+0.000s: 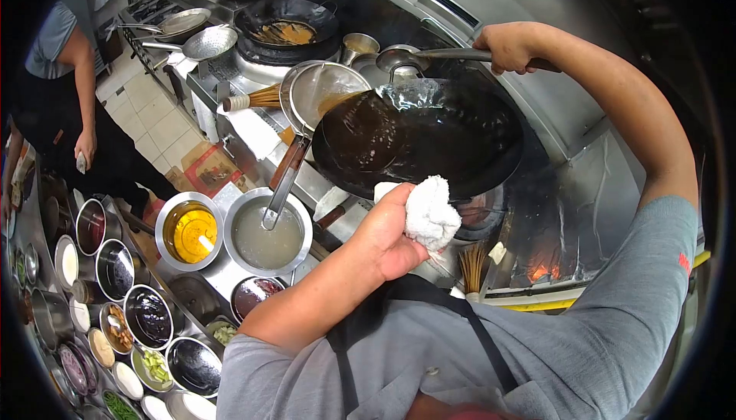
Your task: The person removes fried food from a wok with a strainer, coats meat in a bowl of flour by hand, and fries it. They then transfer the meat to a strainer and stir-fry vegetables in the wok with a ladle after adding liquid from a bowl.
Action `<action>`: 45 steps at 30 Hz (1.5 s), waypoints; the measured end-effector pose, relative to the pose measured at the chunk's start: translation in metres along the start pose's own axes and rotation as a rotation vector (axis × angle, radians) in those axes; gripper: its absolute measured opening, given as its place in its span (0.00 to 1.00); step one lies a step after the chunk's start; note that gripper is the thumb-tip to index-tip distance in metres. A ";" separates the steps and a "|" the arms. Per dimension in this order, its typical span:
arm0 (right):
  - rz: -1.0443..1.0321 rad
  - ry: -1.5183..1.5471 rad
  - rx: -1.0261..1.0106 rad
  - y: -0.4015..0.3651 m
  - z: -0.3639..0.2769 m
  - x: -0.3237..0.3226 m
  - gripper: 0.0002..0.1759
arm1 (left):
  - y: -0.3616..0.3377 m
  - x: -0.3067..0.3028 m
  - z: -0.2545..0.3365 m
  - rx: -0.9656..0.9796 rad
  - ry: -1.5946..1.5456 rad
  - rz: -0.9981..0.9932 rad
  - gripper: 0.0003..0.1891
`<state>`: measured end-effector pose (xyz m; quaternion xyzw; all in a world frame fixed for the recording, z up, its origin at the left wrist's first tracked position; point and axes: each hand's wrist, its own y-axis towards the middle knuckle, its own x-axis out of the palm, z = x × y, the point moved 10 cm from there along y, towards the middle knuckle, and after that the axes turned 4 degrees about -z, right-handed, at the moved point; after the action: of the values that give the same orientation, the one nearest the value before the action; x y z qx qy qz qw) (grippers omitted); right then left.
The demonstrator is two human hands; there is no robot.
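My left hand [395, 237] is closed on a folded white cloth [432, 217], pressed at the near rim of a large black wok [468, 140]. The wok's near handle, if under the cloth, is hidden. Wet, dark and glossy inside, the wok appears raised and tilted toward the left. Fingers of my right hand [512, 48] wrap round the long handle of a metal ladle [399, 60]. The ladle's bowl is beyond the wok's far rim, over metal pots. Close to the wok's left side is a round mesh strainer [326, 86].
Left stand a pot of yellow oil [192, 232] and a pot of cloudy liquid [264, 240]. Several ingredient bowls [149, 316] fill the lower left. A second wok [287, 32] holds brown sauce. A bamboo brush [474, 266] lies near a flame [543, 270]. Another person [65, 90] stands left.
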<state>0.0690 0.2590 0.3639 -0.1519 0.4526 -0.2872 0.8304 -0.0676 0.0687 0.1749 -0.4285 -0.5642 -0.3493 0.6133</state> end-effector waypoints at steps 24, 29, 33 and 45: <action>0.324 -0.255 0.065 -0.012 -0.035 -0.122 0.21 | 0.051 -0.024 0.041 -0.103 -0.405 -0.611 0.19; 0.561 -0.536 -0.064 -0.066 0.021 -0.126 0.21 | 0.126 -0.119 0.056 -0.161 -0.207 -0.715 0.20; 0.677 -0.350 -0.077 -0.070 0.115 -0.075 0.24 | 0.143 -0.118 0.049 -0.085 0.100 -0.218 0.19; 0.303 1.475 0.123 0.165 0.155 0.202 0.17 | 0.193 -0.214 -0.079 -0.169 0.678 0.225 0.10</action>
<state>0.3410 0.2641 0.2296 0.1902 0.8901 -0.2216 0.3498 0.1136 0.0597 -0.0622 -0.3969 -0.2474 -0.4472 0.7624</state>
